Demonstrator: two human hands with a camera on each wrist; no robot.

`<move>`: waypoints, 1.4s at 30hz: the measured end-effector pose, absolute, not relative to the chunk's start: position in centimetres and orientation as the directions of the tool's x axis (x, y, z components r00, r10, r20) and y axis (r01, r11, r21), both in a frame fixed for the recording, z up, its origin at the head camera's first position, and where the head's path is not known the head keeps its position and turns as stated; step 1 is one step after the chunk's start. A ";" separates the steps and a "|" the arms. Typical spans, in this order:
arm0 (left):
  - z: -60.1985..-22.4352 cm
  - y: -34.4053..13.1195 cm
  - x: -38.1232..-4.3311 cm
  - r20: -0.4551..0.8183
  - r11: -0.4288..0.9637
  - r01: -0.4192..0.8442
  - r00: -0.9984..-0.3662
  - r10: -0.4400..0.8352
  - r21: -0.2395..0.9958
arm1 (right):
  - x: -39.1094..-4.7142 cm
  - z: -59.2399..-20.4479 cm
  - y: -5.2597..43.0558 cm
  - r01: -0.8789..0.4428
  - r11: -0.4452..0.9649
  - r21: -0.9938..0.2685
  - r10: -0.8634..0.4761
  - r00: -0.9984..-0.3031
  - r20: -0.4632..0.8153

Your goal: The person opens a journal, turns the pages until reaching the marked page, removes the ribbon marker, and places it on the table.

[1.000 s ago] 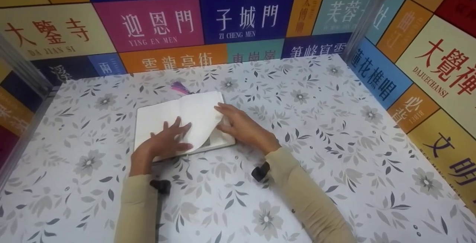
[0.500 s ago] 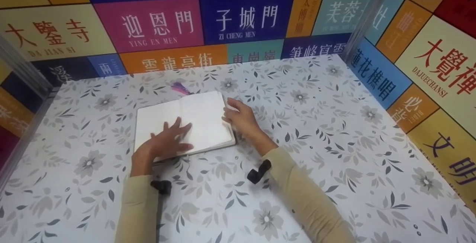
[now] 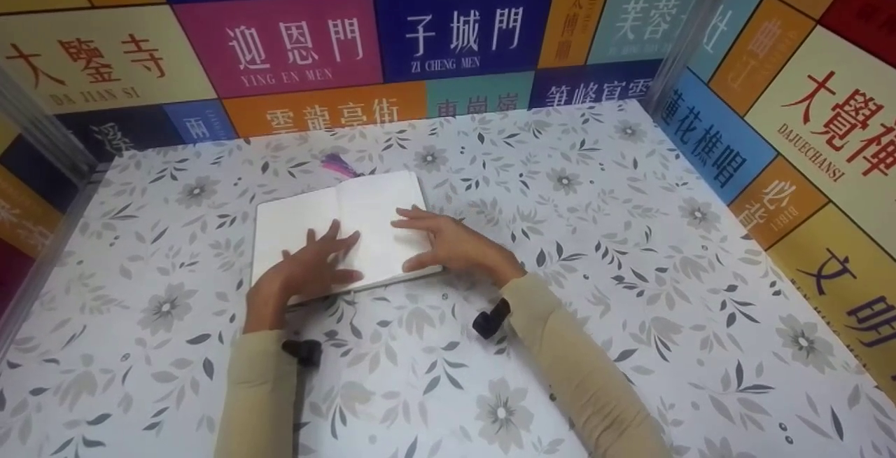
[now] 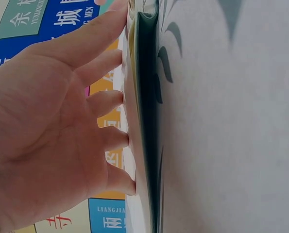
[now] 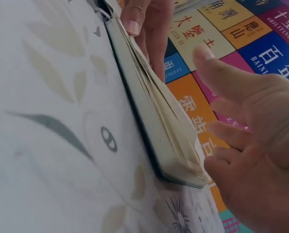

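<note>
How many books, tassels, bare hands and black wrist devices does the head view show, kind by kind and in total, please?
Open book: 1
Tassel: 1
Left hand and right hand: 2 hands
Black wrist devices: 2
Total: 6

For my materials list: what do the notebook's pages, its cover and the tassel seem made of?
Pages: matte white paper, in thin stacked sheets. Cover: smooth dark green, perhaps card or imitation leather; mostly edges show. Tassel: probably thread, judging by its fanned strands; finish unclear.

Open notebook on floral tabletop
</note>
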State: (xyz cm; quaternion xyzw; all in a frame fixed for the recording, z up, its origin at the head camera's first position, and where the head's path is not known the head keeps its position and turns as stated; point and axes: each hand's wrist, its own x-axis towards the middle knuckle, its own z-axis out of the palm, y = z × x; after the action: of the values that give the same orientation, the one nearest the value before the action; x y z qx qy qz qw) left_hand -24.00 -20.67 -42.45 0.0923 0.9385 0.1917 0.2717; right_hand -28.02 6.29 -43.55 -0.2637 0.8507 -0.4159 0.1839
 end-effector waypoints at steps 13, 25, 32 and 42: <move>-42.5 -20.6 -23.9 -0.463 0.912 0.087 -0.840 0.283 0.400 | -27.7 -43.8 6.5 -0.446 0.589 -0.674 -0.690 -0.711 -0.133; -42.5 -20.6 -24.0 -0.482 0.909 0.056 -0.833 0.270 0.413 | -27.9 -43.8 6.7 -0.461 0.582 -0.670 -0.695 -0.709 -0.115; -42.6 -20.7 -24.0 -0.470 0.907 0.065 -0.839 0.275 0.415 | -27.9 -43.7 6.5 -0.432 0.555 -0.711 -0.685 -0.722 -0.096; -42.8 -20.9 -23.9 -0.450 0.899 0.080 -0.845 0.290 0.430 | -28.0 -44.0 4.9 -0.048 0.355 -0.933 -0.397 -0.912 -0.104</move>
State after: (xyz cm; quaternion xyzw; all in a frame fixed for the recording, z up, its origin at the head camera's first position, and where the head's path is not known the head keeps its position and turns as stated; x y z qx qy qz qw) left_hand -23.90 -20.89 -42.76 0.0986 0.9390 0.2015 0.2607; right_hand -27.99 4.86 -43.97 -0.1378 0.8078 -0.5507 0.1584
